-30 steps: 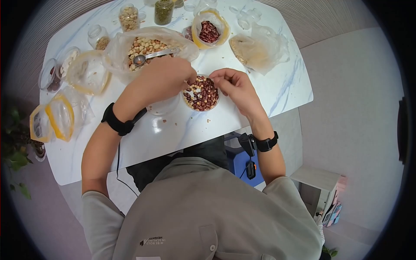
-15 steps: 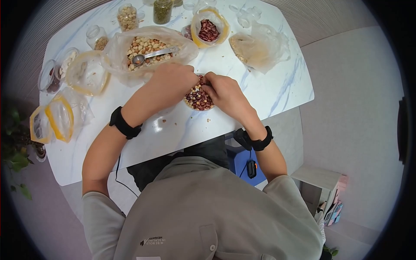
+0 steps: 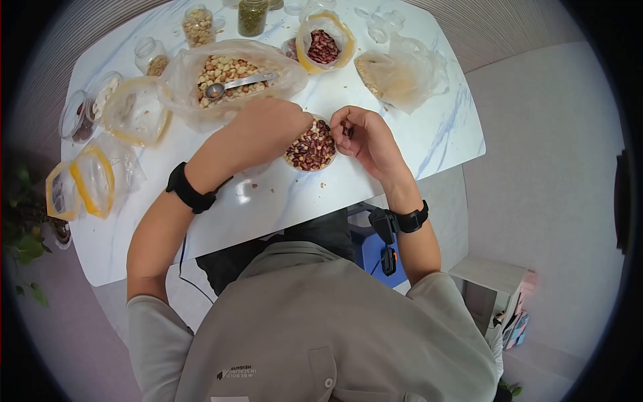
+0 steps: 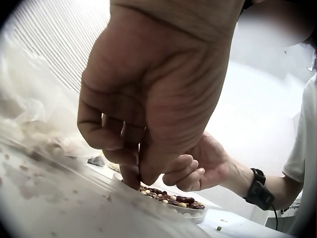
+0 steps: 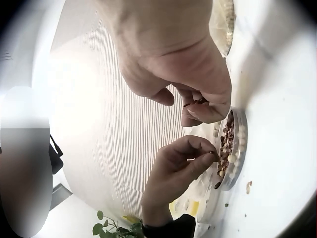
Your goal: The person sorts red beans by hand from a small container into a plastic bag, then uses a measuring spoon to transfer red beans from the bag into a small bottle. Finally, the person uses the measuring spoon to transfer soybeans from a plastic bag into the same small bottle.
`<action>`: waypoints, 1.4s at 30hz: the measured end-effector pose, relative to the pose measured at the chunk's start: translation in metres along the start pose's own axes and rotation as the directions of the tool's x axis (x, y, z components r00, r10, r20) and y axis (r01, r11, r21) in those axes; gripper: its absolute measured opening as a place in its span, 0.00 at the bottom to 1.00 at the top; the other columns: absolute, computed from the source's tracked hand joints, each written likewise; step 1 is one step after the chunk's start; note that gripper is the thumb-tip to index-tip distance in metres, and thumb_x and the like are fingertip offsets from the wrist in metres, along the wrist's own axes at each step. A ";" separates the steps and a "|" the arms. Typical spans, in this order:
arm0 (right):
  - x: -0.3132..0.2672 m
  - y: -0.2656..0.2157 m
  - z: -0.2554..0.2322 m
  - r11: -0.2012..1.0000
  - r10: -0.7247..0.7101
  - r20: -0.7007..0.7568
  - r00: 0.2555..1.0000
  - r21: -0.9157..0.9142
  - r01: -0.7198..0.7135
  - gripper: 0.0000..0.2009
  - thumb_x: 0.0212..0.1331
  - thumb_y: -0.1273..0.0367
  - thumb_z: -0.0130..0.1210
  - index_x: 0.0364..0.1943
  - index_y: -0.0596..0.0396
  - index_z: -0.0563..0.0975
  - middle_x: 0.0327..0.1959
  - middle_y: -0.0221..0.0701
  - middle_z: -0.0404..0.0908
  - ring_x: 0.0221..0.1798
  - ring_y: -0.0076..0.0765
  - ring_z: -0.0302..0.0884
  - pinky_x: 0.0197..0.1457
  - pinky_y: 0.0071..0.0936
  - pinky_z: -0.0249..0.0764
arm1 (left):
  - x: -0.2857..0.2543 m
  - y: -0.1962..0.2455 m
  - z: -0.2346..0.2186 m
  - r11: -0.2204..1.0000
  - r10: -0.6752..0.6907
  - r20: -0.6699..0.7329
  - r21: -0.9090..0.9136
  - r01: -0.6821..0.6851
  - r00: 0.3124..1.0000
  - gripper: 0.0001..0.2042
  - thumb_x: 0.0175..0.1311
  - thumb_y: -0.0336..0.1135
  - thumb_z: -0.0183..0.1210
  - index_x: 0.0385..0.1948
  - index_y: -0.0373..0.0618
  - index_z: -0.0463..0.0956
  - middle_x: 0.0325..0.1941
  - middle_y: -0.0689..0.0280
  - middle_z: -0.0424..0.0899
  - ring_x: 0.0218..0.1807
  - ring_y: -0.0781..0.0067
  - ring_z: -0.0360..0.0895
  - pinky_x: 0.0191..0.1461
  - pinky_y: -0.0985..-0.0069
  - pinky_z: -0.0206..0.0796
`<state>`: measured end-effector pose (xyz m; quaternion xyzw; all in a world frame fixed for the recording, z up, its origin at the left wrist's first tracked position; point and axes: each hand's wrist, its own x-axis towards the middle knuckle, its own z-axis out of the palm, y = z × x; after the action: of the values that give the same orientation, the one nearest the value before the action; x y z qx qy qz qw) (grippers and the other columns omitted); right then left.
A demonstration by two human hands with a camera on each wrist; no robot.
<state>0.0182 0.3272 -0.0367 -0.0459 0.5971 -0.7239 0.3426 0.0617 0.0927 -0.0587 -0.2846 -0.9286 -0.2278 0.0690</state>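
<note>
A round clear dish (image 3: 311,155) of dark red beans and pale kernels sits on the table, beneath both hands. My left hand (image 3: 274,130) reaches over its left side, thumb and forefinger pinching a small dark red bean (image 5: 212,152) just above the contents, as the right wrist view shows. At the dish's right edge is my right hand (image 3: 373,142), palm turned partly up. Its curled fingers hold a few dark red beans (image 3: 347,130). In the left wrist view the left fingertips come right down to the beans, with the dish's far part hidden behind them.
Behind the left hand lies an open plastic bag (image 3: 181,87) of mixed nuts with a metal spoon (image 3: 234,86). A yellow-rimmed bag (image 3: 348,45) of red beans and another clear bag (image 3: 408,74) stand farther back. Jars (image 3: 198,27) line the far edge; crumbs dot the table.
My right hand went left in over the dish beside the left hand, then drew back right; beans now show in its fingers. My left hand has shifted slightly right over the dish.
</note>
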 end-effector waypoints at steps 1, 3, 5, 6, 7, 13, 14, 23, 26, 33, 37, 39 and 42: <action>0.000 -0.001 -0.001 1.000 -0.002 0.007 1.000 -0.011 0.002 0.11 0.67 0.68 0.51 0.36 0.62 0.81 0.27 0.27 0.78 0.26 0.20 0.66 0.31 0.21 0.64 | 0.000 0.000 -0.001 1.000 0.008 -0.008 -0.017 -0.008 1.000 0.05 0.66 0.34 0.60 0.33 0.43 0.81 0.32 0.59 0.83 0.40 0.51 0.83 0.43 0.56 0.72; -0.001 0.001 -0.002 0.988 -0.026 0.010 1.000 -0.150 0.027 0.10 0.66 0.69 0.53 0.36 0.62 0.82 0.28 0.26 0.79 0.27 0.20 0.67 0.31 0.21 0.65 | 0.001 0.003 -0.005 0.999 -0.006 0.013 -0.041 0.006 1.000 0.05 0.65 0.33 0.61 0.32 0.44 0.82 0.32 0.60 0.84 0.39 0.51 0.83 0.43 0.56 0.72; 0.000 0.006 -0.004 0.915 -0.071 0.012 0.997 -0.396 0.070 0.09 0.66 0.70 0.57 0.37 0.62 0.83 0.29 0.26 0.81 0.28 0.19 0.68 0.32 0.21 0.66 | 0.001 0.004 -0.007 0.998 -0.015 0.033 -0.053 0.017 0.999 0.04 0.64 0.33 0.62 0.32 0.45 0.82 0.32 0.60 0.84 0.39 0.51 0.82 0.43 0.56 0.71; 0.001 0.007 -0.002 0.849 -0.079 0.016 0.997 -0.523 0.076 0.08 0.65 0.70 0.58 0.37 0.62 0.84 0.29 0.26 0.81 0.28 0.18 0.69 0.33 0.21 0.67 | 0.001 0.003 -0.007 0.998 -0.017 0.044 -0.053 0.020 0.999 0.03 0.63 0.33 0.63 0.32 0.45 0.82 0.32 0.60 0.84 0.39 0.52 0.82 0.42 0.56 0.71; 0.000 0.008 0.001 0.766 -0.086 0.022 0.996 -0.638 0.080 0.08 0.64 0.70 0.59 0.37 0.62 0.84 0.29 0.26 0.81 0.29 0.18 0.69 0.33 0.21 0.68 | 0.001 0.003 -0.008 0.998 -0.020 0.055 -0.053 0.023 0.998 0.03 0.62 0.33 0.64 0.32 0.45 0.83 0.32 0.60 0.84 0.39 0.52 0.82 0.42 0.56 0.71; -0.001 0.009 0.018 0.282 -0.248 0.143 0.958 -0.936 0.213 0.09 0.62 0.69 0.64 0.40 0.61 0.85 0.36 0.44 0.85 0.40 0.51 0.82 0.47 0.43 0.76 | 0.002 0.002 0.001 0.999 -0.047 0.076 0.000 0.047 0.996 0.03 0.59 0.33 0.67 0.31 0.46 0.85 0.32 0.60 0.84 0.39 0.52 0.83 0.42 0.57 0.72; 0.001 0.009 0.020 0.272 -0.233 0.143 0.962 -0.940 0.206 0.09 0.62 0.69 0.64 0.40 0.61 0.85 0.38 0.45 0.85 0.43 0.55 0.81 0.49 0.45 0.76 | 0.002 0.002 0.003 0.999 -0.054 0.083 0.004 0.054 0.995 0.04 0.59 0.33 0.67 0.30 0.46 0.85 0.32 0.60 0.84 0.39 0.52 0.83 0.42 0.57 0.72; 0.004 0.011 0.019 0.198 -0.229 0.243 0.943 -0.936 0.290 0.08 0.62 0.71 0.62 0.40 0.62 0.84 0.38 0.47 0.85 0.42 0.54 0.83 0.48 0.43 0.78 | 0.000 0.005 0.008 0.997 -0.054 0.072 0.051 0.050 0.996 0.05 0.61 0.34 0.65 0.28 0.44 0.84 0.31 0.59 0.84 0.39 0.52 0.84 0.40 0.56 0.72; 0.003 0.009 0.020 0.229 -0.242 0.242 0.940 -0.927 0.298 0.08 0.63 0.71 0.62 0.39 0.63 0.84 0.33 0.43 0.84 0.36 0.47 0.81 0.43 0.39 0.76 | 0.001 0.007 0.008 0.995 -0.065 0.101 0.076 0.058 0.993 0.06 0.63 0.33 0.63 0.27 0.43 0.83 0.31 0.59 0.84 0.39 0.52 0.84 0.39 0.56 0.73; -0.003 -0.002 0.003 0.964 -0.012 0.029 1.000 -0.264 0.019 0.09 0.69 0.68 0.54 0.36 0.58 0.80 0.30 0.26 0.77 0.33 0.25 0.70 0.38 0.24 0.69 | -0.002 0.001 0.007 0.997 0.000 0.063 0.083 -0.006 0.998 0.04 0.61 0.32 0.62 0.28 0.42 0.81 0.32 0.58 0.84 0.37 0.52 0.84 0.39 0.58 0.74; 0.003 0.005 -0.011 0.877 -0.008 0.351 0.936 0.453 -0.162 0.18 0.74 0.61 0.43 0.46 0.62 0.79 0.39 0.37 0.81 0.41 0.31 0.75 0.47 0.27 0.74 | 0.000 0.002 -0.006 0.992 -0.083 0.098 0.108 0.072 0.992 0.05 0.65 0.35 0.63 0.33 0.45 0.82 0.36 0.61 0.84 0.41 0.54 0.83 0.42 0.60 0.73; 0.004 0.009 -0.011 0.833 0.032 0.226 0.974 0.532 -0.151 0.21 0.75 0.61 0.43 0.52 0.67 0.77 0.43 0.41 0.82 0.46 0.36 0.78 0.54 0.32 0.77 | 0.001 0.004 -0.018 0.997 -0.079 -0.025 0.022 0.080 0.997 0.04 0.65 0.34 0.63 0.33 0.45 0.82 0.36 0.62 0.83 0.41 0.55 0.83 0.42 0.61 0.73; 0.003 0.008 0.004 0.781 0.107 0.105 0.989 0.607 -0.149 0.25 0.78 0.60 0.39 0.57 0.75 0.74 0.49 0.47 0.82 0.53 0.43 0.80 0.65 0.39 0.77 | 0.005 0.011 -0.037 0.995 -0.089 -0.142 -0.046 0.083 0.986 0.03 0.65 0.33 0.63 0.34 0.46 0.82 0.35 0.63 0.83 0.41 0.55 0.82 0.42 0.62 0.73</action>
<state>0.0210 0.3217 -0.0438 0.0849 0.3203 -0.8516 0.4062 0.0636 0.0864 -0.0206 -0.2285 -0.9279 -0.2690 0.1200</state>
